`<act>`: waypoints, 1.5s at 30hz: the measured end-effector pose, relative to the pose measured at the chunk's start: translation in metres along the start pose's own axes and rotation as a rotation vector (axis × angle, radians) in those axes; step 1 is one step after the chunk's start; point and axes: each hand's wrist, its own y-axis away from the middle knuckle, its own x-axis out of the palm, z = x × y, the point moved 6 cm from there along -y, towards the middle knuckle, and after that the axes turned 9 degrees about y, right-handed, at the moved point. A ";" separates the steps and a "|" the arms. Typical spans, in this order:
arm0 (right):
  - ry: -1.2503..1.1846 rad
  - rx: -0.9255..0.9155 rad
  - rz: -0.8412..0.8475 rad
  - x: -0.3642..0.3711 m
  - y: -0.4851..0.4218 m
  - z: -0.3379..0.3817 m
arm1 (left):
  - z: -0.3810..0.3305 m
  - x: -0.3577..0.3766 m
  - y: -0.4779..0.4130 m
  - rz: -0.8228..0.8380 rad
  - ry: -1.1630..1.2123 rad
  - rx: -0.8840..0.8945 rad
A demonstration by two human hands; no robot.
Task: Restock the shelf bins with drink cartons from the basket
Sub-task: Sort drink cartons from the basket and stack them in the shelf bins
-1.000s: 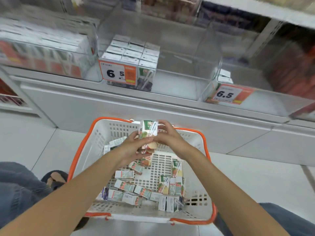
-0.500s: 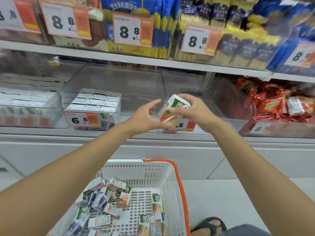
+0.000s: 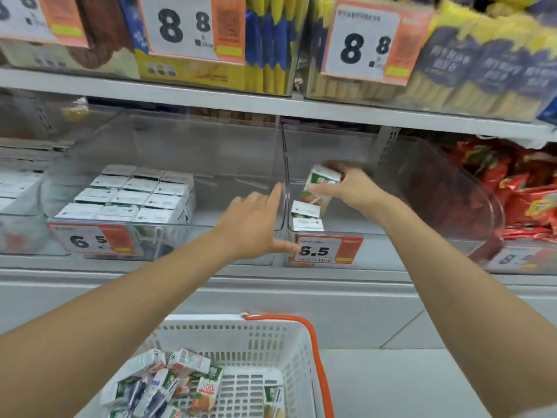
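My right hand (image 3: 351, 188) grips a green-and-white drink carton (image 3: 320, 184) inside the clear shelf bin (image 3: 391, 236) marked 6.5, just above two cartons (image 3: 306, 217) standing at the bin's front left. My left hand (image 3: 256, 224) is open, fingers straight, touching the wall between this bin and the left clear bin (image 3: 235, 176), thumb near the price tag. The left bin holds several rows of white-topped cartons (image 3: 132, 194). Below, the white basket (image 3: 271, 339) with an orange handle holds several loose cartons (image 3: 168, 384).
The upper shelf board (image 3: 271, 107) overhangs the bins and carries blue-and-yellow packets with 8.8 tags. Red snack bags (image 3: 518, 188) fill the bin to the right. A grey plinth and tiled floor lie below the shelf.
The right hand has carried the carton from in front of the shelf into the 6.5 bin. The left hand let go of the carton and now touches the bin divider.
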 end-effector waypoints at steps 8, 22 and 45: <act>-0.200 0.220 0.501 0.057 -0.012 -0.008 | -0.001 0.000 0.001 -0.099 -0.047 0.028; -0.235 0.242 0.402 0.061 -0.011 -0.012 | -0.001 0.003 0.002 -0.036 0.002 -0.018; 0.309 0.348 0.522 0.298 0.198 -0.135 | 0.141 0.144 0.238 0.145 0.732 -0.530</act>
